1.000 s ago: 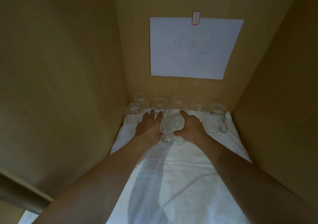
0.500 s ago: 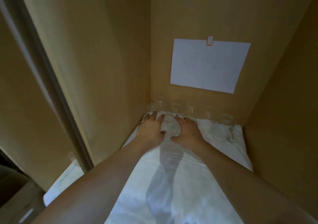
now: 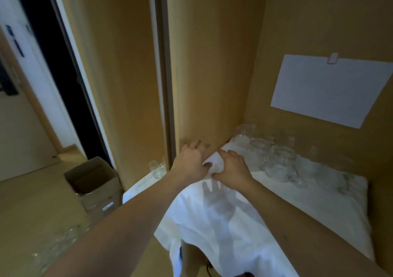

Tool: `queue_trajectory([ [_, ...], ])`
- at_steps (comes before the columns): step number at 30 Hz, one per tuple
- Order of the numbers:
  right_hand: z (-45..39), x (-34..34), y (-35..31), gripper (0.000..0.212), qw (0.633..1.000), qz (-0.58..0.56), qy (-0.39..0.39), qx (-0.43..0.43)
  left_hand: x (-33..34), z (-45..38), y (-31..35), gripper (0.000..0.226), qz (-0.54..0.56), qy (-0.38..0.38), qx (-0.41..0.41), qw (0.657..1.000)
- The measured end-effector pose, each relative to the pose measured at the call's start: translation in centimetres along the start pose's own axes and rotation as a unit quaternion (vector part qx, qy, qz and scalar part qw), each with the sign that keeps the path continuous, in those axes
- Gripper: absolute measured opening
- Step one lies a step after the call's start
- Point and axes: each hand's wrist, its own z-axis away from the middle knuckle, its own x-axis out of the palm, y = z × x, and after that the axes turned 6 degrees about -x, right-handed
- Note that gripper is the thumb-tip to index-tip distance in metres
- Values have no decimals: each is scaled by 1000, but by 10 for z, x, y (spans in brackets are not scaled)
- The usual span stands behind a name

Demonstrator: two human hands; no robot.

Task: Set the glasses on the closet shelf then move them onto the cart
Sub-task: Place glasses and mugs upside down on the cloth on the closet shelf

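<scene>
Left hand (image 3: 190, 163) and right hand (image 3: 231, 168) close together over white cloth (image 3: 244, 213), fingers curled; grip on blurred glass unclear. Glasses (image 3: 280, 159) far right.

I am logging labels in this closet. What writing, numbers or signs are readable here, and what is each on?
No text is readable in this picture.
White paper sheet clipped to the closet's back wall: looks blank here, any writing too faint or blurred.
Small white sticker on the cardboard box: print too small and blurred to read.
</scene>
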Motion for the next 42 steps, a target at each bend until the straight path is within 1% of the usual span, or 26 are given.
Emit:
queue_trajectory([
  [3, 1, 14, -23, 88, 1000, -7, -12, -27, -10, 19, -24, 66, 19, 11, -21, 1000],
  [6, 1, 24, -47, 87, 999, 4, -19, -43, -15, 34, -48, 63, 18, 16, -21, 1000],
  [9, 1, 35, -70, 87, 998, 21, -18, -58, -20, 47, -76, 64, 12, 22, -46, 999],
  [13, 4, 50, -101, 88, 997, 13, -24, -65, -30, 61, -113, 60, 8, 18, -72, 997],
  [17, 8, 65, -138, 89, 998, 5, -21, -56, -43, 79, -147, 60, -4, 11, -81, 997],
  [26, 18, 111, -223, 81, 999, 12, -7, -41, -75, 120, -232, 60, -9, 8, -85, 996],
  [31, 25, 141, -264, 89, 999, 21, -10, -26, -84, 144, -273, 59, -26, -5, -89, 996],
  [36, 34, 169, -289, 86, 999, 44, -18, -21, -83, 159, -306, 59, -26, -18, -101, 994],
  [42, 34, 196, -304, 89, 998, 29, -47, -5, -79, 167, -336, 60, -11, -49, -116, 992],
])
